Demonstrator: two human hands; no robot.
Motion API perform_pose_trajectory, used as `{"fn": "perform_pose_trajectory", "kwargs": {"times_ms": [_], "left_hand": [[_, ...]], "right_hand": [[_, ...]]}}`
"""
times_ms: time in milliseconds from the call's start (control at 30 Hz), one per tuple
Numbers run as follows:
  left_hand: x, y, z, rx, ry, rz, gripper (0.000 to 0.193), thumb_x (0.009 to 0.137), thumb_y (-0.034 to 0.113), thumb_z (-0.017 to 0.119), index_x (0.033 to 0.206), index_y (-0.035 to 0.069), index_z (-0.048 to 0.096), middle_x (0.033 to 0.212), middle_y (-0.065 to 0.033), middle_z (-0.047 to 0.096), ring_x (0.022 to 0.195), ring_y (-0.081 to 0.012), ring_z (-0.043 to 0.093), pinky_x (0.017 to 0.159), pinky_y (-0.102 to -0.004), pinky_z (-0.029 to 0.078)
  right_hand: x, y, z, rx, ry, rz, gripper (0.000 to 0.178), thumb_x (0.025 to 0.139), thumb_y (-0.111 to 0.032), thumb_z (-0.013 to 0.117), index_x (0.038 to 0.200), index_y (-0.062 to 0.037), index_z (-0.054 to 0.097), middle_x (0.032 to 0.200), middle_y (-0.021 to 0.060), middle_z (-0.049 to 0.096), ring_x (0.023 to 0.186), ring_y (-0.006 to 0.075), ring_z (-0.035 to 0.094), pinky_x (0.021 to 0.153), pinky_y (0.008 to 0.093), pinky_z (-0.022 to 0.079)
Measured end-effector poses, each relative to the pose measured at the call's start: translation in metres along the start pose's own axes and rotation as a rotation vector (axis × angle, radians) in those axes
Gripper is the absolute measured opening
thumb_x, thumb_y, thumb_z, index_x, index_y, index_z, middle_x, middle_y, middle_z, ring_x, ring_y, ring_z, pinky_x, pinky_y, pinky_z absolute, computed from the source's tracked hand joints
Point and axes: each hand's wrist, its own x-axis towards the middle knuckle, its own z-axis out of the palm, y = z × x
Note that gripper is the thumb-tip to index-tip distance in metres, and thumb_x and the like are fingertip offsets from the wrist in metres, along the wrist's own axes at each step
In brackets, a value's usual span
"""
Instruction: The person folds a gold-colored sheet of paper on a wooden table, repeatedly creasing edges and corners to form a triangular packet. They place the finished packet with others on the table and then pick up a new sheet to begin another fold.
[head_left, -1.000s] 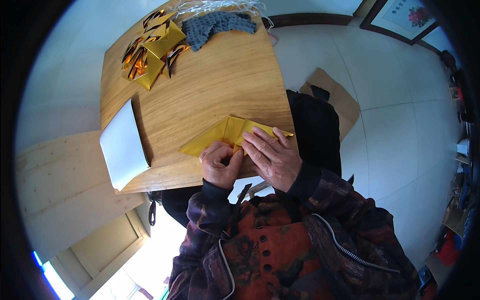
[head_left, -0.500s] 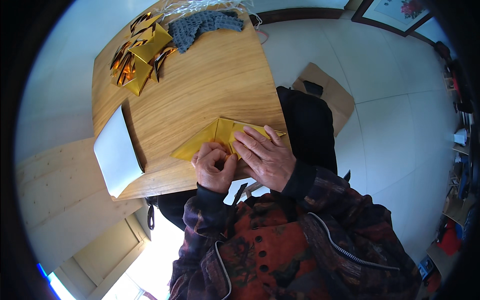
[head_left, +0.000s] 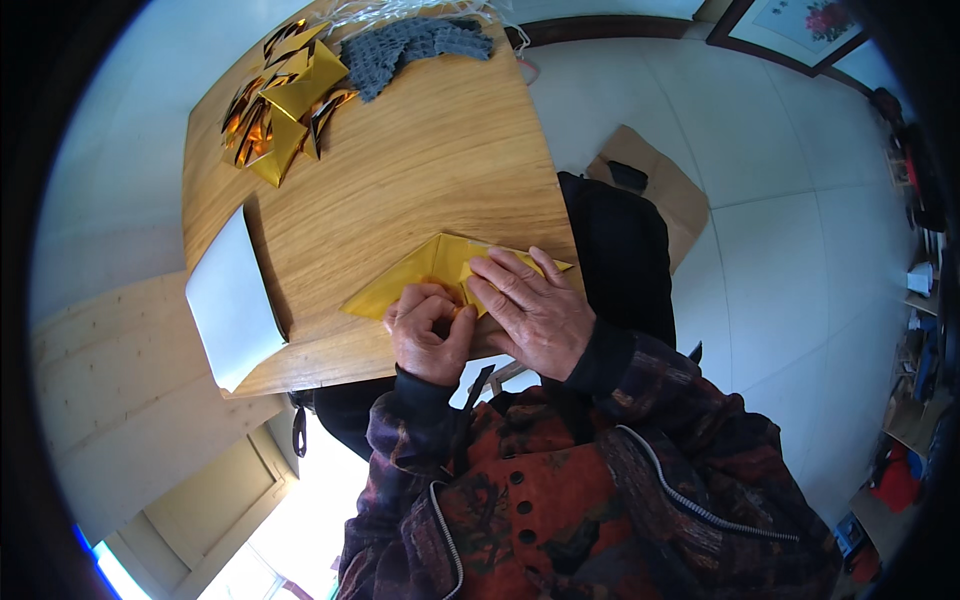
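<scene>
Wooden table [head_left: 400,160] in front of me, pale tiled floor [head_left: 770,260] off its right side. Folded gold sheet [head_left: 400,280] lies at the table's near edge, toward the right corner. My left hand [head_left: 430,335]: curled, thumb and fingers pinching the sheet near its middle, fingertips partly hidden. My right hand [head_left: 540,318]: palm down, fingers extended, slightly spread, laid on the sheet's right half. White sheet [head_left: 235,295] at the table's left edge. Folded gold pieces [head_left: 300,95] piled far left on the table, grey textured cloth [head_left: 400,55] just beside them, clear plastic strands [head_left: 400,12] along the far edge. Brown paper [head_left: 680,205] on the floor, right of the table.
</scene>
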Motion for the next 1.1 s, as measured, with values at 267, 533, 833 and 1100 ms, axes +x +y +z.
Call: {"fn": "perform_pose_trajectory", "kwargs": {"times_ms": [267,533,833,1100], "left_hand": [[-0.0009,0.0036,0.0002,0.03,0.031,0.002,0.018,0.068,0.009,0.075,0.062,0.009,0.057,0.083,-0.0024,0.059,0.082,-0.0194,0.057,0.083,-0.0348,0.033],[-0.001,0.0037,-0.0001,0.046,0.021,0.011,0.019,0.069,0.01,0.074,0.063,0.008,0.057,0.085,-0.0028,0.059,0.085,-0.0197,0.057,0.085,-0.0352,0.033],[-0.0006,-0.0022,0.0063,0.051,0.072,0.031,0.018,0.071,0.013,0.074,0.063,0.008,0.058,0.084,-0.003,0.06,0.083,-0.02,0.058,0.084,-0.0353,0.034],[-0.0017,-0.0028,0.0097,0.093,0.114,0.034,0.019,0.07,0.014,0.074,0.062,0.009,0.058,0.081,-0.0027,0.06,0.08,-0.0203,0.058,0.083,-0.035,0.034]], "right_hand": [[0.0022,-0.001,-0.0008,0.009,-0.018,0.012,0.075,0.075,-0.029,0.076,0.139,-0.0066,0.044,0.149,0.007,0.038,0.141,0.024,0.032,0.115,0.0476,0.022],[0.0012,0.0,0.0013,0.0,-0.028,0.019,0.078,0.075,-0.029,0.076,0.14,-0.004,0.042,0.151,0.0095,0.035,0.143,0.0262,0.028,0.116,0.0475,0.021],[0.0032,-0.0005,0.0018,-0.057,-0.042,0.012,0.077,0.079,-0.037,0.073,0.14,-0.0051,0.04,0.151,0.0122,0.032,0.142,0.029,0.027,0.115,0.0479,0.021],[0.0035,-0.0033,0.0041,-0.103,-0.022,0.032,0.076,0.08,-0.044,0.069,0.142,-0.0091,0.042,0.154,0.0112,0.029,0.144,0.0282,0.025,0.116,0.0477,0.02]]}}
